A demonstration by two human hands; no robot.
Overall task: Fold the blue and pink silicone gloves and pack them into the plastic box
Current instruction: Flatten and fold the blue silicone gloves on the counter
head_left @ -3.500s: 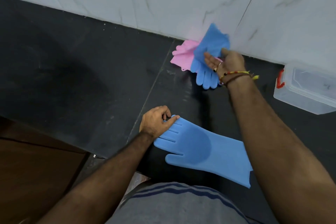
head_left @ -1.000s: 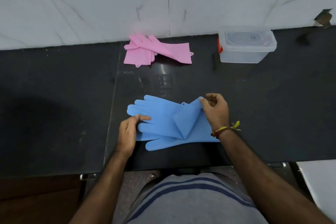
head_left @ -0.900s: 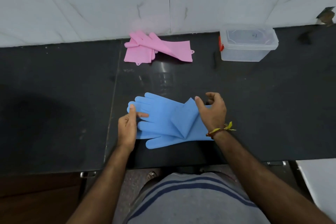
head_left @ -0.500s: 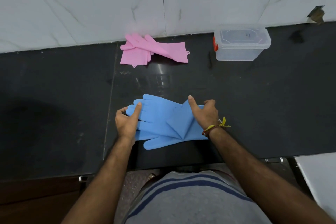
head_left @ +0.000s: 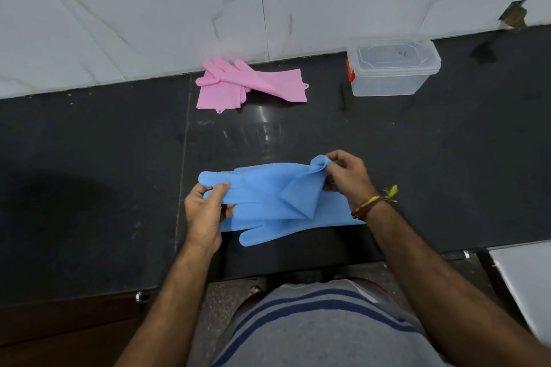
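While left hand (head_left: 203, 211) pinches blue gloves (head_left: 268, 199) fingertips, right hand (head_left: 346, 177) grip pinches cuff; box (head_left: 393, 68) scribble unreadable.

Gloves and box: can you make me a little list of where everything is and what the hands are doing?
blue gloves: stacked on the black counter, cuff corner lifted
left hand: pinches the blue finger end
right hand: pinches the bunched cuff corner
pink gloves: by the wall, untouched
plastic box: lid on, right of the pink gloves
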